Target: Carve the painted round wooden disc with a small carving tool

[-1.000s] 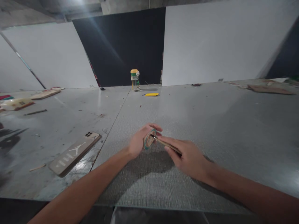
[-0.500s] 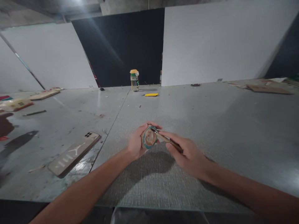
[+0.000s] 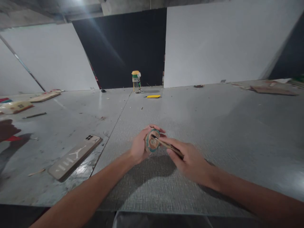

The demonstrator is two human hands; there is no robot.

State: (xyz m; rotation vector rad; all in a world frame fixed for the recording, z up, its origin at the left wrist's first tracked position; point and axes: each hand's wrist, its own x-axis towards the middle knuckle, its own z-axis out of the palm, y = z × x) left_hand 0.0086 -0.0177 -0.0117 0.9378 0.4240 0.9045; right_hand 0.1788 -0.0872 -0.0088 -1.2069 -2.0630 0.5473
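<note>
My left hand (image 3: 139,145) is closed round a small round disc (image 3: 152,141) with a teal rim and a brownish painted face, held upright just above the grey table (image 3: 213,126). My right hand (image 3: 187,156) pinches a thin brush (image 3: 167,146) like a pen. The brush's dark tip rests on the upper face of the disc. Both forearms reach in from the bottom edge.
A phone (image 3: 74,156) in a beige case lies face down at the left. At the far edge stand a small bottle (image 3: 136,80) with a yellow cap and a yellow cutter (image 3: 153,96). Boards and a pencil lie far left; cardboard scraps (image 3: 273,90) far right. White panels rise behind.
My left hand has turned the disc so its face shows more towards me. The brush tip has stayed on the disc with small shifts. A dark shadow at the far left has moved.
</note>
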